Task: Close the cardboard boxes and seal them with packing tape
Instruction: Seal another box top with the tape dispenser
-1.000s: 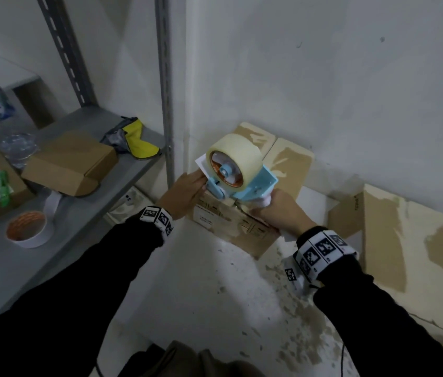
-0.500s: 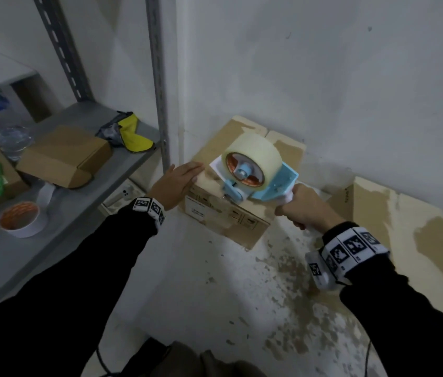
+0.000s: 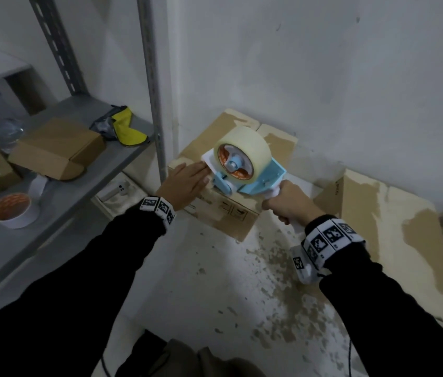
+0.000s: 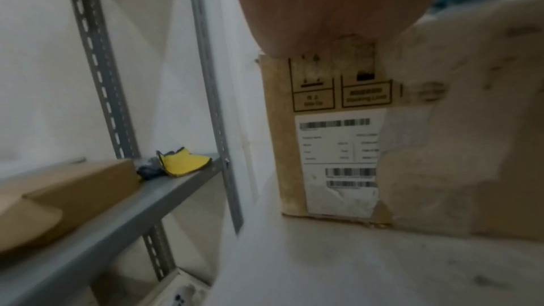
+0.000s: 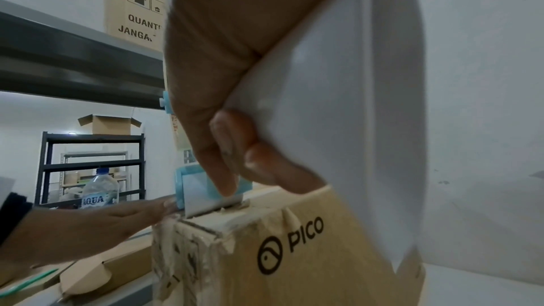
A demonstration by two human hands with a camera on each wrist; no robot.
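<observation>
The right grip [image 3: 287, 202], fist tight on the tape dispenser [image 3: 244, 170], had dragged it back to the cardboard box [image 3: 231, 213] near edge, beside the flat, empty left grip [image 3: 185, 180], so the strip seemed nearly laid.

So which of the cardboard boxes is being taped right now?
The PICO box against the wall: the left hand presses its top, the tape dispenser rests on it. The shelf box lies untouched.
</observation>
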